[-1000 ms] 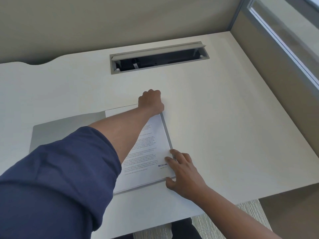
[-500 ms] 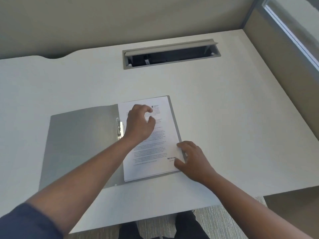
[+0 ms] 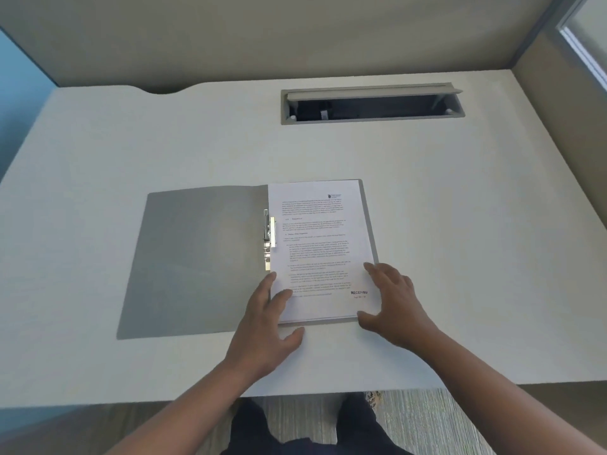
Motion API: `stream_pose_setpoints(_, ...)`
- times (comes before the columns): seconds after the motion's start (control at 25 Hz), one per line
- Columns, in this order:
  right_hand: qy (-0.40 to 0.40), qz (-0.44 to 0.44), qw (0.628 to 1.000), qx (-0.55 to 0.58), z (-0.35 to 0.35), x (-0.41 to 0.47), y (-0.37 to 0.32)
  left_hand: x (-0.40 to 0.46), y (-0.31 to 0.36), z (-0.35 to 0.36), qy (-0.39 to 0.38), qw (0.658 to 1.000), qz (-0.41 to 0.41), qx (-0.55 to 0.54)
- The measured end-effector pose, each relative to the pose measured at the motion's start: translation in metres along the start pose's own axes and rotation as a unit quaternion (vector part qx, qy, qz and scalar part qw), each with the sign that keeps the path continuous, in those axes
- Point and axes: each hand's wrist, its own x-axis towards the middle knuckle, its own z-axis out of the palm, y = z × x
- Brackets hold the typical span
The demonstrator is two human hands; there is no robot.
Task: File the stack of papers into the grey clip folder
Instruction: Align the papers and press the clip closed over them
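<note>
The grey clip folder (image 3: 200,261) lies open and flat on the white desk (image 3: 460,224). A stack of printed papers (image 3: 318,244) rests on its right half, with a "RECEIVED" stamp near the lower right. The metal clip (image 3: 269,234) runs along the spine at the papers' left edge. My left hand (image 3: 266,326) lies with spread fingers on the stack's lower left corner. My right hand (image 3: 394,303) touches the lower right corner and edge, fingers apart. Neither hand grips anything.
A grey cable tray opening (image 3: 371,103) with its lid raised is set into the desk's far side. Beige partition walls enclose the back and right. The desk's front edge runs just below my forearms, with my legs and carpet beneath.
My left hand pulled back from the papers' top edge to the lower left corner. My right hand stayed at the lower right corner. The view shifted, showing the whole folder.
</note>
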Motion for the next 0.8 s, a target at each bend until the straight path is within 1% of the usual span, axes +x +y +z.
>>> stream_pose_setpoints(0.12, 0.012, -0.039, 0.997, -0.072, 0.011, -0.001, 0.002, 0.003, -0.003, 0.001, 0.004, 0.999, 0.014, 0.035)
stream_pose_setpoints(0.28, 0.02, -0.054, 0.992, -0.113, 0.012, 0.004, 0.001, 0.006, -0.007, 0.002, 0.003, 0.996, 0.048, 0.081)
stream_pose_setpoints(0.56, 0.022, -0.065, 0.99, -0.12, 0.009, 0.005, 0.001, 0.009, -0.011, -0.002, 0.014, 0.985, 0.115, 0.125)
stream_pose_setpoints(0.8, 0.027, -0.073, 0.988, -0.13, 0.009, 0.003, 0.003, 0.011, -0.013, -0.007, 0.023, 0.982, 0.129, 0.133)
